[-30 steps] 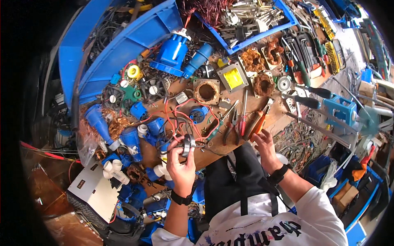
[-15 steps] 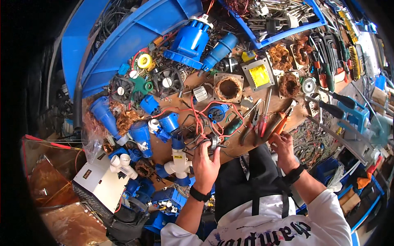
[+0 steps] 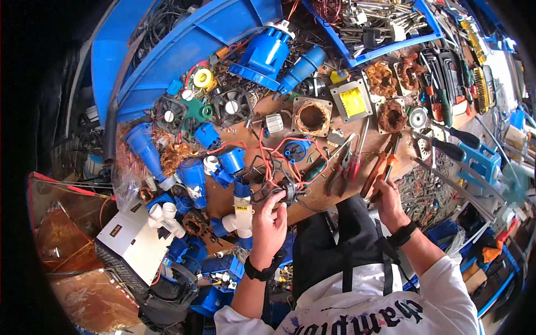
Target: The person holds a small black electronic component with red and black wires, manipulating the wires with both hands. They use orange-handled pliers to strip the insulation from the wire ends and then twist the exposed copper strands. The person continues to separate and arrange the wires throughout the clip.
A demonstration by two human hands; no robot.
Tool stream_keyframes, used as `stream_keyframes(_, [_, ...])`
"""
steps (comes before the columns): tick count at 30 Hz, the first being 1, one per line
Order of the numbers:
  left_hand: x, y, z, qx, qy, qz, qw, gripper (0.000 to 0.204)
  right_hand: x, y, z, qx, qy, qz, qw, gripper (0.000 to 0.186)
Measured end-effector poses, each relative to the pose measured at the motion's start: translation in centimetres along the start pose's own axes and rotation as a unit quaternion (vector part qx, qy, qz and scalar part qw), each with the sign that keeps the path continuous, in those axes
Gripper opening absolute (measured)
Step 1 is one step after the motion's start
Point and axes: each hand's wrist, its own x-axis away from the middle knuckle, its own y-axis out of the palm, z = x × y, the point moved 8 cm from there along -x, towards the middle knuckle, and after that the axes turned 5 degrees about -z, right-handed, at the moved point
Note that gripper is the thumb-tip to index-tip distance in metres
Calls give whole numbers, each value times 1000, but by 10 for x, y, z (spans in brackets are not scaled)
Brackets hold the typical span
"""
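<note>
At the tabletop's near edge (image 3: pixel 318 200), the left hand (image 3: pixel 271 224) pinches a black ring (image 3: pixel 290 193), seemingly steadying it — the right hand (image 3: pixel 390 205) curls round orange-handled pliers (image 3: pixel 391 161).

From the wearer's head we look steeply down through a wide fisheye lens: shirt (image 3: pixel 357 314) nearest us at the bottom edge, left hand (image 3: pixel 271 228) and right hand (image 3: pixel 390 205) below centre, tabletop (image 3: pixel 319 202) spreading toward the top.

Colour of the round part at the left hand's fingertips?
The round part looks black or very dark grey; best seen in the head view.
</note>
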Motion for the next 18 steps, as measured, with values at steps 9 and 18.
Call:
stream_keyframes(9, [6,-11,-1,-52,32,41,997,19,33,-11,-11,7,-35,-26,999,12])
stream_keyframes(18, [20,19,36,101,22,-36,994,23,102,29,-35,48,-39,-152,986,17])
